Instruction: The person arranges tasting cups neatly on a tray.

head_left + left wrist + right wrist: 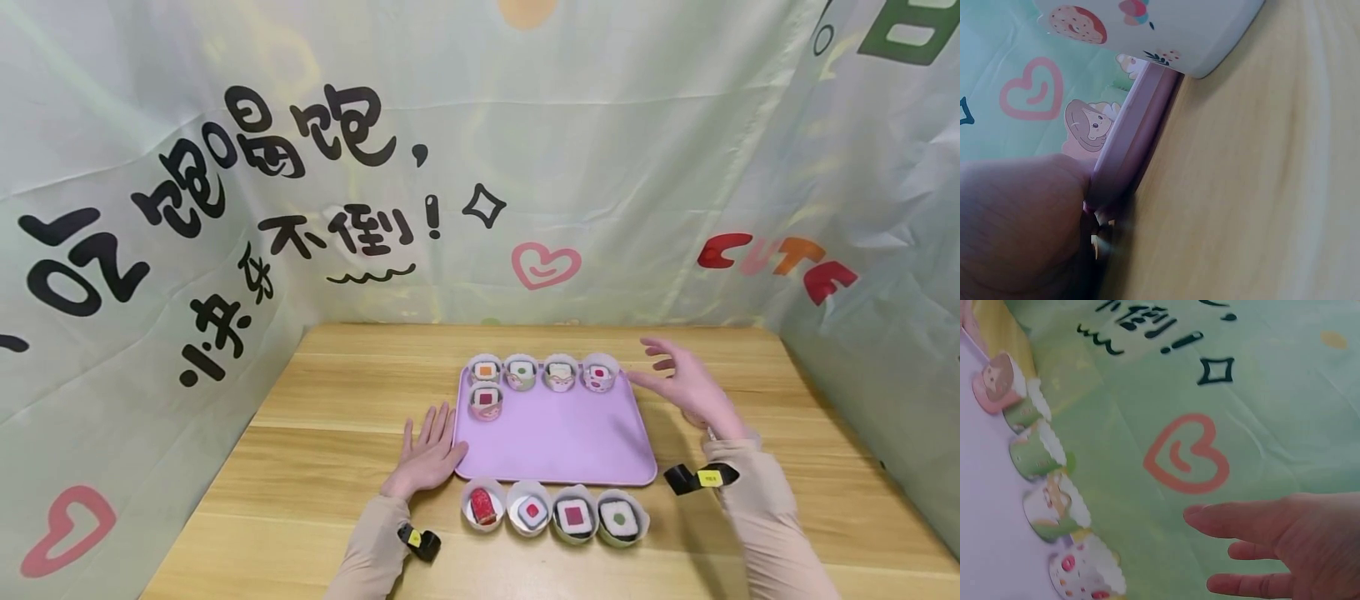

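Observation:
A purple tray (558,442) lies on the wooden table. Along its back edge stands a row of several paper cups (522,383) with sushi pieces inside; one more cup (487,410) is in front of the leftmost. My left hand (426,460) lies with fingers straight at the tray's left edge, its thumb at the rim. In the right wrist view my right hand (1297,540) has extended fingers and holds nothing. The head view puts this right hand (692,390) by the tray's back right corner, near a pink-dotted cup (598,382).
In front of the tray several more cups form a row on the table: one holds a red piece (483,506), the others square sushi pieces (576,517). A printed cloth (637,167) hangs behind the table and along its sides.

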Tool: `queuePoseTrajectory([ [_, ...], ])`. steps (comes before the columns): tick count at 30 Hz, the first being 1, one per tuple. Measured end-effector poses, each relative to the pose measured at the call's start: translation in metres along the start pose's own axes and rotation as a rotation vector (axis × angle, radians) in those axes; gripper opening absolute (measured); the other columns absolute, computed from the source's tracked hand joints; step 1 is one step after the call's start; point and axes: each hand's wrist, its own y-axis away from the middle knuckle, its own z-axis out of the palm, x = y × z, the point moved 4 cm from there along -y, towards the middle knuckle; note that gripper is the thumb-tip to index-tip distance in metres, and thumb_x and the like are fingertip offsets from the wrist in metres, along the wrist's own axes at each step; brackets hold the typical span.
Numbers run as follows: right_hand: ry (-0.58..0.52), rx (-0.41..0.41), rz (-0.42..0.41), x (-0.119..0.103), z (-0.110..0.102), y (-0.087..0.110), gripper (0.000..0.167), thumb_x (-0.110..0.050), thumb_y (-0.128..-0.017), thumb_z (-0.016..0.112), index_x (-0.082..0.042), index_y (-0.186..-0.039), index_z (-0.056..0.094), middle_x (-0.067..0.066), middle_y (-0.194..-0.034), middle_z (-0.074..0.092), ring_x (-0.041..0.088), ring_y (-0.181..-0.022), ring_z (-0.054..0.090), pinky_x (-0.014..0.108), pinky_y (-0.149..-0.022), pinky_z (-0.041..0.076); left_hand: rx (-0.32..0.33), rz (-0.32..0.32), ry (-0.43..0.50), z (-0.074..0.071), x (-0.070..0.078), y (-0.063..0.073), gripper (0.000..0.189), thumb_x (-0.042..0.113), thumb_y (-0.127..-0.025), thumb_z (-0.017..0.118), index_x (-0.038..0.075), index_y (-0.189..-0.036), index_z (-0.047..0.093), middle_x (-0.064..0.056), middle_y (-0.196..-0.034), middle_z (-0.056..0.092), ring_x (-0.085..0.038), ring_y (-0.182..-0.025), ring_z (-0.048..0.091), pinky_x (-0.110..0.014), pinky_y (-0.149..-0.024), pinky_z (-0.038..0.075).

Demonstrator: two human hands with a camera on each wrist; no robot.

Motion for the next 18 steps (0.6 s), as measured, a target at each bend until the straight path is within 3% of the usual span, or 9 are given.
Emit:
queuePoseTrajectory([
  [18, 0.139, -0.031, 0.100, 0.039, -0.020, -0.001, 0.080, -0.038, -0.096, 0.066, 0.010, -0.150, 0.032, 0.041, -0.148, 0.036, 0.061, -0.127, 0.040, 0.069, -0.100, 0.042, -0.011, -0.001, 0.012, -0.001, 0.001, 0.001, 0.069, 0.047, -0.107, 0.032, 0.006, -0.161, 0.018, -0.010, -0.172, 0.006, -0.031, -0.160, 0.001, -0.059, -0.125, -0.012],
])
